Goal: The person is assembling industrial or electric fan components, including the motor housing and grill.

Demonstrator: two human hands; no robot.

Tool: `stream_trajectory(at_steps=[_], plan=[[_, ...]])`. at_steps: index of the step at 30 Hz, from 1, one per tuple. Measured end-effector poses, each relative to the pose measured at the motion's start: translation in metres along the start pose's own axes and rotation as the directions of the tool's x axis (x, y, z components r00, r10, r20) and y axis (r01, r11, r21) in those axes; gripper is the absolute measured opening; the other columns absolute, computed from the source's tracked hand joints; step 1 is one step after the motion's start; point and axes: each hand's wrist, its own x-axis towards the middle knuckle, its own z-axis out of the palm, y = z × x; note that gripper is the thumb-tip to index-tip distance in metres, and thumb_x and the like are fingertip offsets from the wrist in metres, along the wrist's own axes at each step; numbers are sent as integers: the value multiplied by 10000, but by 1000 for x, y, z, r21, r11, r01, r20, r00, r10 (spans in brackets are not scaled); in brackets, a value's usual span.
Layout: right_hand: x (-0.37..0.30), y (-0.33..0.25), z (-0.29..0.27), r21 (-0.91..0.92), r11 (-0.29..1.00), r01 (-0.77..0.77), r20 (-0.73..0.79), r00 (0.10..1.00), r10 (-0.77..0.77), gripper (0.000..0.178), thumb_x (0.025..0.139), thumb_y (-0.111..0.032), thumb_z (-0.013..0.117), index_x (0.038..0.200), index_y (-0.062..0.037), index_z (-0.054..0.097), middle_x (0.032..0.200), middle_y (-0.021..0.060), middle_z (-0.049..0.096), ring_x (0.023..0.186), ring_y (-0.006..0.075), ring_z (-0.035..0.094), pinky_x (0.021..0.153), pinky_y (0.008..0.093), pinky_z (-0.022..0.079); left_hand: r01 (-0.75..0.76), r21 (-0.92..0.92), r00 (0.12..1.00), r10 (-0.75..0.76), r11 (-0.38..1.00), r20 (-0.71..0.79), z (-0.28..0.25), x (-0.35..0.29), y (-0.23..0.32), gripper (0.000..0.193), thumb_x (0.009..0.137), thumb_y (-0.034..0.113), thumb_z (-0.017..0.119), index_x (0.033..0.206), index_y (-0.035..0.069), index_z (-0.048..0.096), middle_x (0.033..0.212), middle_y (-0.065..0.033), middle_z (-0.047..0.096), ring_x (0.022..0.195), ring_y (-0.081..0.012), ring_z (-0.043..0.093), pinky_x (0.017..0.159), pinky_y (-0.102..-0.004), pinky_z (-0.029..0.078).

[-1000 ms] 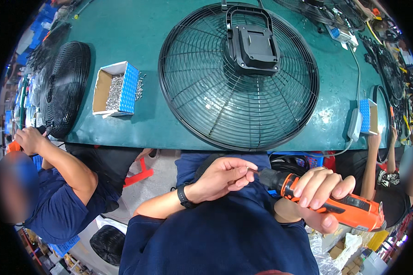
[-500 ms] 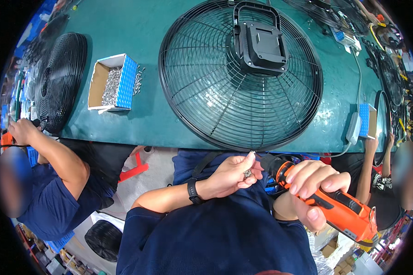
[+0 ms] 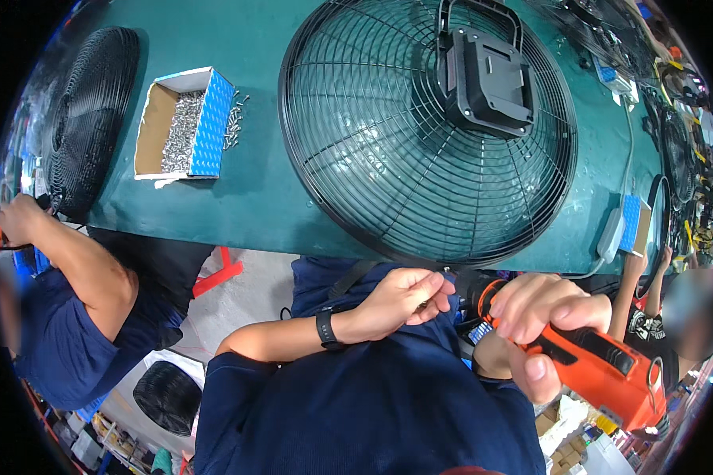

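Note:
My left hand (image 3: 400,301), wearing a black wristband, is closed near the table's front edge, thumb and fingers pressed together around small screws that are mostly hidden. In my right hand (image 3: 540,313) is an orange and black cordless screwdriver (image 3: 614,376). Its black nose points left toward my left fingertips, close to them; the very tip is hard to make out. Beyond both hands lies a large round black fan grille (image 3: 424,170), with a square black motor housing (image 3: 495,87) and a handle on top. Its near rim reaches the table edge.
An open blue and white carton (image 3: 211,131) of screws stands left of the grille, loose screws (image 3: 234,119) beside it. Another grille (image 3: 95,119) is at far left. A white power adapter (image 3: 610,237) with a cable lies at right. People work on both sides.
The view has shifted, and the fan grille sits further right in it. My left thumb and fingers have closed more over the screws. My right hand keeps its hold on the screwdriver.

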Motion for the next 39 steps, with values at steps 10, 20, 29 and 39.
stream_trajectory(at_steps=[10,20,29,39], plan=[[10,6,-3,26,999,40,183,982,-44,388,664,-32,708,978,-19,481,711,94,595,543,207,602,482,350,531,-4,121,999,-2,993,47,-11,-6,10,309,1007,203,401,1128,-40,548,821,-30,573,620,-66,477,506,-187,366],[16,5,1,8,1000,15,238,971,-17,417,675,-56,727,1024,-1,507,712,96,603,550,211,606,503,362,532,-21,70,997,16,997,69,-13,-8,9,346,1013,256,389,1127,-34,538,827,-35,581,631,-68,487,513,-191,370],[-21,3,-28,134,989,69,-395,918,-10,448,761,-266,648,1076,-14,452,697,88,531,563,201,518,545,375,470,-253,162,962,266,954,-62,-36,-37,29,293,951,228,498,996,-25,640,655,-20,540,537,-59,418,468,-197,298],[-54,30,-171,336,899,-280,-568,701,431,657,860,-283,511,1381,61,307,1449,179,341,993,266,641,525,250,556,-609,399,584,728,686,-360,-53,-65,70,477,886,61,529,1334,-43,401,591,48,348,472,-57,319,424,-210,253]])
